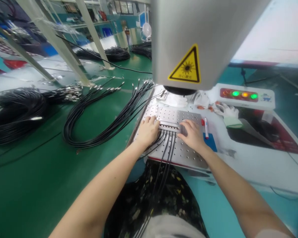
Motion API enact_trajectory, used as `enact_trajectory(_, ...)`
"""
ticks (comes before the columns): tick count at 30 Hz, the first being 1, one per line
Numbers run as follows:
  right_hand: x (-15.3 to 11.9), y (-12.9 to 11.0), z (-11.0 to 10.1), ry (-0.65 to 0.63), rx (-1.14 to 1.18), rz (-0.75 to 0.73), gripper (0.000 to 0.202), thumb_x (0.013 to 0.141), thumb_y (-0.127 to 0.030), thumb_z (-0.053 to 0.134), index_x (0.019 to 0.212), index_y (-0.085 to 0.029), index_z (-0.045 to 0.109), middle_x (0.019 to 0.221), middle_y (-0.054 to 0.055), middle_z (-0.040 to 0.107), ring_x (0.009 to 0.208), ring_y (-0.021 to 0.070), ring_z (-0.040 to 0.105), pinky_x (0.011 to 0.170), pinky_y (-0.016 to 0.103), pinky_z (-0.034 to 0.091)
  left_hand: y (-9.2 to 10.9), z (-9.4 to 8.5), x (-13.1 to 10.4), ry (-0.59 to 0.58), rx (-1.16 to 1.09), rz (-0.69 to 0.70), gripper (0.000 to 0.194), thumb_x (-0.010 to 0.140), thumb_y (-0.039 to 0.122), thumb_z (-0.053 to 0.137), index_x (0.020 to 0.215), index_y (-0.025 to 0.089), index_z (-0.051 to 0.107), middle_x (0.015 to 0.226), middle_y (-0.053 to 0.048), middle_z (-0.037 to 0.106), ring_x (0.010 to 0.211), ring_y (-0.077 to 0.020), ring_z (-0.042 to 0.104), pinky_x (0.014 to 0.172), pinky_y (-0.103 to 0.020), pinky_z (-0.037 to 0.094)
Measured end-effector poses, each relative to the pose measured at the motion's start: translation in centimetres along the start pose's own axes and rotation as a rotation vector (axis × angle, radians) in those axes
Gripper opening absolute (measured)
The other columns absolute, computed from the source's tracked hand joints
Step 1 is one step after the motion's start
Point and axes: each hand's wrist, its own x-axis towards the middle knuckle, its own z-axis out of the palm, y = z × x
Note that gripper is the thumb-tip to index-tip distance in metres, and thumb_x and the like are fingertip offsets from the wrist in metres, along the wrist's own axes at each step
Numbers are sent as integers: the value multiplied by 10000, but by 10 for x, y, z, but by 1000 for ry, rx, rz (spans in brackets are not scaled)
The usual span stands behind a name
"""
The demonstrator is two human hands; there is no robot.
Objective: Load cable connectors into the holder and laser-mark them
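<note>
A slim metal bar fixture [169, 127] with a row of slots lies across the perforated metal plate [188, 152], under the laser machine's head. Several black cables [171, 145] run from its front edge down over the plate towards my lap. My left hand [148, 131] is closed round the bar's left end, fingers bent over it; some cables pass beneath that palm. At the right end, my right hand [192, 132] grips with thumb in front and fingers behind. The cable ends inside the slots are too small to make out.
Overhead hangs the grey machine head [186, 43] with a yellow warning triangle. Bundles of black cables [89, 138] lie on the green table to the left. On the right are a marker [206, 128], a blue pad [210, 142], gloves [229, 114] and a lit button box [245, 96].
</note>
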Motion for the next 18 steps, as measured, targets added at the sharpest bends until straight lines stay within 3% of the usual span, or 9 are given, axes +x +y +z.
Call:
enact_trajectory(6,-1,-10,-1,5,-9,33,345,764,-304,528,1101,-227,525,1174,113,488,1134,336,419,951,522,319,-2,-11,-3,-75,4,-76,316,792,299,571,1086,191,526,1134,-111,495,1047,-311,425,773,-406,417)
enact_trajectory(10,-9,-13,-6,31,39,39,384,770,-314,512,1145,-234,501,1175,107,493,1121,316,439,926,487,363,-29,-32,-22,-107,-82,-80,329,796,327,559,1094,192,529,1118,-87,509,1022,-272,464,814,-371,429)
enact_trajectory(14,-32,1,-11,124,101,67,338,779,-271,472,1110,-216,514,1139,106,511,1093,280,470,928,441,382,-77,-58,-70,-103,-314,-99,310,806,401,505,1036,200,554,1034,-43,567,962,-215,533,829,-320,444)
enact_trajectory(18,-59,22,-12,269,132,129,280,768,-221,449,1031,-189,541,1048,110,533,1043,262,495,934,434,387,-121,-76,-140,-101,-495,-340,340,797,510,475,1004,251,551,992,44,612,904,-170,566,803,-280,456)
